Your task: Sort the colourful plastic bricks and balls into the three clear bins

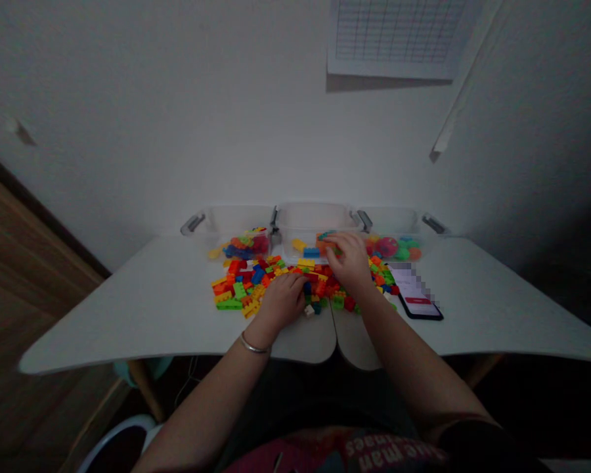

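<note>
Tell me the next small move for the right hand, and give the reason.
Probably have the right hand let go, over the middle box, of anything it holds; its grip is too unclear to tell. It is at that box, where a blue brick and a yellow brick lie, while the left hand is down at the loose bricks.

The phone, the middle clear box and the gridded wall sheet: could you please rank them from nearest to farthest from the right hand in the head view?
From the right hand:
1. Middle clear box, at its fingertips.
2. Phone, off to its right.
3. Gridded wall sheet, well above it.
</note>
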Available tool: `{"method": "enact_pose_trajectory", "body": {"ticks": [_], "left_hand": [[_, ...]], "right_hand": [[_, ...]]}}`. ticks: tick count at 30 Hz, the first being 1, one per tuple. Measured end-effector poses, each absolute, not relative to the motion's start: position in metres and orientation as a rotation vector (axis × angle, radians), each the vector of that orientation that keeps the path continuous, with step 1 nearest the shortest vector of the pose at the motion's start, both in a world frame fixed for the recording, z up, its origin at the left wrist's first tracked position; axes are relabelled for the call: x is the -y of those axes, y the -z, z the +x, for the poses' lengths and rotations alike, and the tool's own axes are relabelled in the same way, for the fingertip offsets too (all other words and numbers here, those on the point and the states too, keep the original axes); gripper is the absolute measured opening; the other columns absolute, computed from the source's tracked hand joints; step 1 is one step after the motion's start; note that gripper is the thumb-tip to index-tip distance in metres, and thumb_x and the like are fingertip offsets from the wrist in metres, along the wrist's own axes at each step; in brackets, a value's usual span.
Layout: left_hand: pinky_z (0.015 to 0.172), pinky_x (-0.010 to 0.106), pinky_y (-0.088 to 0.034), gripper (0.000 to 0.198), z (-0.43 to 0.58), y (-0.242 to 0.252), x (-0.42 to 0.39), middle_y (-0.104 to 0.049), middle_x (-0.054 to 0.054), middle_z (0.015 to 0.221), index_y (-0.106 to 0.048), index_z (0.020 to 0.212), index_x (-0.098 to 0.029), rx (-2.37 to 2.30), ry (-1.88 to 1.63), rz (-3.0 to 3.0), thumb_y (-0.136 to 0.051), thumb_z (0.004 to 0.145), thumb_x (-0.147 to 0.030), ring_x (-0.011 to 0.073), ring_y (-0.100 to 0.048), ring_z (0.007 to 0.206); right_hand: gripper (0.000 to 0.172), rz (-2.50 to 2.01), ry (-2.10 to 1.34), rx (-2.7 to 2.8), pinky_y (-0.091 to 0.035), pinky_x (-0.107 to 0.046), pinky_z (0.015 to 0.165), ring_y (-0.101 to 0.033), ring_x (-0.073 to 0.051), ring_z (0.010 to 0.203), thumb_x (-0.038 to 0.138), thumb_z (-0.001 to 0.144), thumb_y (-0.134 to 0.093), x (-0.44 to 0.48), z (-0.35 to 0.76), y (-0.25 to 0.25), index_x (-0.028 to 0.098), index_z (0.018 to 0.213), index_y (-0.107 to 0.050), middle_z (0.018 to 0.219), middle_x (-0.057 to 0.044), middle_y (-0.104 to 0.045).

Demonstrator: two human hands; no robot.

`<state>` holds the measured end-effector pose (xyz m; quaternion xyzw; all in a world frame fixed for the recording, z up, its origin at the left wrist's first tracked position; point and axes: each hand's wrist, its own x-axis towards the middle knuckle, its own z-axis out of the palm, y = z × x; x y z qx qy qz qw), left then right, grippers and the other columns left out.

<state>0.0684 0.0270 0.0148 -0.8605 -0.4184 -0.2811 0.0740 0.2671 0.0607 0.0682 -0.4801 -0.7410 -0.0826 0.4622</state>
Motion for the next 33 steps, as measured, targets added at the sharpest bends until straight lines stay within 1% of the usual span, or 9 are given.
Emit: {"method": "enact_pose_trajectory", "body": {"ticks": [5, 9, 13, 19, 22, 28, 33], "left_hand": [[0.091, 0.042, -0.054, 0.03, 0.069, -0.016, -0.027, -0.069, 0.011, 0.108, -0.064, 0.11, -0.018, 1.267, 0.808, -2.579, -0.051, 0.083, -0.012, 0.0248, -0.064, 0.1], [0.092, 0.041, -0.053, 0.029, 0.069, -0.014, -0.027, -0.069, 0.011, 0.107, -0.063, 0.109, -0.017, 1.293, 0.782, -2.561, -0.051, 0.083, -0.012, 0.0247, -0.064, 0.1], [0.092, 0.041, -0.053, 0.028, 0.07, -0.013, -0.028, -0.069, 0.011, 0.106, -0.062, 0.107, -0.017, 1.307, 0.767, -2.573, -0.051, 0.082, -0.011, 0.0249, -0.064, 0.099], [0.092, 0.04, -0.052, 0.027, 0.07, -0.017, -0.026, -0.069, 0.01, 0.108, -0.061, 0.108, -0.017, 1.326, 0.758, -2.595, -0.052, 0.082, -0.013, 0.0247, -0.064, 0.1], [0.09, 0.041, -0.052, 0.024, 0.07, -0.017, -0.026, -0.069, 0.011, 0.105, -0.061, 0.106, -0.017, 1.335, 0.758, -2.591, -0.052, 0.084, -0.014, 0.0253, -0.064, 0.099], [0.091, 0.041, -0.051, 0.024, 0.07, -0.016, -0.027, -0.069, 0.011, 0.105, -0.061, 0.106, -0.016, 1.32, 0.776, -2.602, -0.053, 0.084, -0.013, 0.0254, -0.063, 0.099], [0.09, 0.04, -0.051, 0.021, 0.07, -0.018, -0.027, -0.069, 0.009, 0.103, -0.062, 0.103, -0.017, 1.311, 0.76, -2.624, -0.053, 0.084, -0.013, 0.0247, -0.063, 0.097]], "right_hand": [[0.025, -1.265, 0.195, 1.977, -0.042, -0.043, 0.103, -0.058, -0.027, 0.109, 0.023, 0.091, -0.052, -0.038, 0.255, -0.032, 0.019, 0.108, -0.07, 0.11, -0.01, -0.071], [0.025, -1.302, 0.178, 2.055, -0.044, -0.044, 0.1, -0.058, -0.029, 0.108, 0.022, 0.089, -0.056, -0.034, 0.251, -0.018, 0.02, 0.109, -0.07, 0.109, -0.01, -0.071], [0.025, -1.321, 0.084, 2.05, -0.047, -0.043, 0.099, -0.059, -0.028, 0.105, 0.021, 0.088, -0.058, -0.04, 0.254, -0.013, 0.018, 0.11, -0.069, 0.107, -0.011, -0.071], [0.027, -1.338, -0.008, 2.062, -0.047, -0.042, 0.1, -0.059, -0.027, 0.108, 0.022, 0.088, -0.061, -0.046, 0.257, -0.005, 0.017, 0.113, -0.069, 0.111, -0.01, -0.072], [0.025, -1.354, -0.008, 2.061, -0.047, -0.041, 0.1, -0.06, -0.027, 0.108, 0.021, 0.086, -0.064, -0.046, 0.257, -0.005, 0.016, 0.11, -0.069, 0.109, -0.011, -0.072], [0.019, -1.359, -0.037, 2.042, -0.048, -0.042, 0.097, -0.061, -0.027, 0.105, 0.02, 0.084, -0.066, -0.047, 0.258, -0.005, 0.019, 0.103, -0.07, 0.105, -0.009, -0.072], [0.019, -1.339, -0.034, 2.007, -0.047, -0.043, 0.096, -0.062, -0.027, 0.104, 0.021, 0.084, -0.066, -0.048, 0.258, -0.002, 0.02, 0.102, -0.07, 0.106, -0.009, -0.073]]}}
